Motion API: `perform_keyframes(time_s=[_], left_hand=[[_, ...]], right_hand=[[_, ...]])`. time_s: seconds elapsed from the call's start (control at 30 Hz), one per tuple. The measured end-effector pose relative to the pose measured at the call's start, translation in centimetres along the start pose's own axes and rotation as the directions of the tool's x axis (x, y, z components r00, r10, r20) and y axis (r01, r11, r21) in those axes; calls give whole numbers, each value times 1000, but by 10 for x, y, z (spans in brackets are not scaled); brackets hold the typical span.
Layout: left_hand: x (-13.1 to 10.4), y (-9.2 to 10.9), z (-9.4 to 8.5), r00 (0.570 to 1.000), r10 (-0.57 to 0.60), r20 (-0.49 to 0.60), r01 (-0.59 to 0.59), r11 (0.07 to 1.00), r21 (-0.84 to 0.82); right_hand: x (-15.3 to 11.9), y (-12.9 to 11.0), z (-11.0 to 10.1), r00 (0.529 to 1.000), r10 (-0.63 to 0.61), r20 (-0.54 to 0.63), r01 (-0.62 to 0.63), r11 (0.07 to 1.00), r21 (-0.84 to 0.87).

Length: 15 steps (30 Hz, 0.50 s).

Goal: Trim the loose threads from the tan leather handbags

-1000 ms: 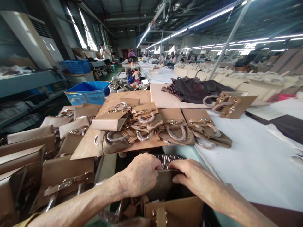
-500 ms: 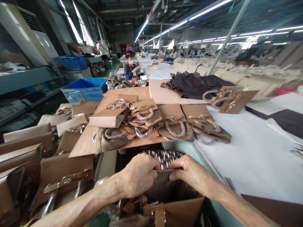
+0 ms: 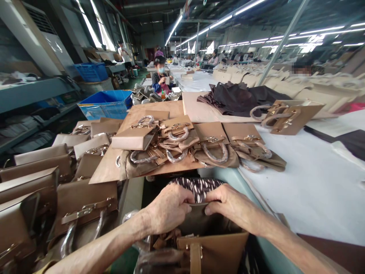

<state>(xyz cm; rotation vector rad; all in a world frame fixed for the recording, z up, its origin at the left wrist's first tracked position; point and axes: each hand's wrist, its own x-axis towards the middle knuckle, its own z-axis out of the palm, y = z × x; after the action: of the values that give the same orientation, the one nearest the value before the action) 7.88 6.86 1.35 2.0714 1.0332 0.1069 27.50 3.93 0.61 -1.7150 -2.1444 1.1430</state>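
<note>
A tan handbag (image 3: pixel 216 247) with a dark olive inside is open in front of me, low in the head view. My left hand (image 3: pixel 169 209) pinches the upper edge of its olive lining (image 3: pixel 196 219). Close by on the right, my right hand (image 3: pixel 228 205) grips the same edge between thumb and fingers. A small gap separates the hands. Black-and-white patterned cloth (image 3: pixel 199 187) shows just behind them. Plastic-wrapped handles (image 3: pixel 159 257) lie at the bag's lower left. The fingertips beyond the edge are hidden.
Tan bags lie on a brown board (image 3: pixel 105 167) ahead, and more bags (image 3: pixel 85 205) fill the left. On the white table (image 3: pixel 308 171) rest dark cloth pieces (image 3: pixel 239 97) and an upright bag (image 3: pixel 293 116). A blue bin (image 3: pixel 105 104) and a seated person (image 3: pixel 161 78) are farther back.
The view has shifted slightly, so the bags and table appear a little to the right. Both hands keep their hold on the edge.
</note>
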Motion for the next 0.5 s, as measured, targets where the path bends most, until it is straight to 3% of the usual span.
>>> perform_keyframes(time_s=[0.13,0.23,0.33,0.5], left_hand=[[3,-2,7,999,0,-42,-2,1000,-31],[4,-4,13,996,51,-68,-58,992,-109],[3,-9,17,993,39,-111,-57,986,-158],[3,-19,21,993,-24,-119,4,986,-164]], right_hand=[[2,-10,8,996,-83,-34,76,982,-173],[4,-17,20,992,-80,-94,56,970,-237],[7,-22,28,986,-61,-153,34,985,-172],[14,-22,28,989,-142,-28,142,990,-26]])
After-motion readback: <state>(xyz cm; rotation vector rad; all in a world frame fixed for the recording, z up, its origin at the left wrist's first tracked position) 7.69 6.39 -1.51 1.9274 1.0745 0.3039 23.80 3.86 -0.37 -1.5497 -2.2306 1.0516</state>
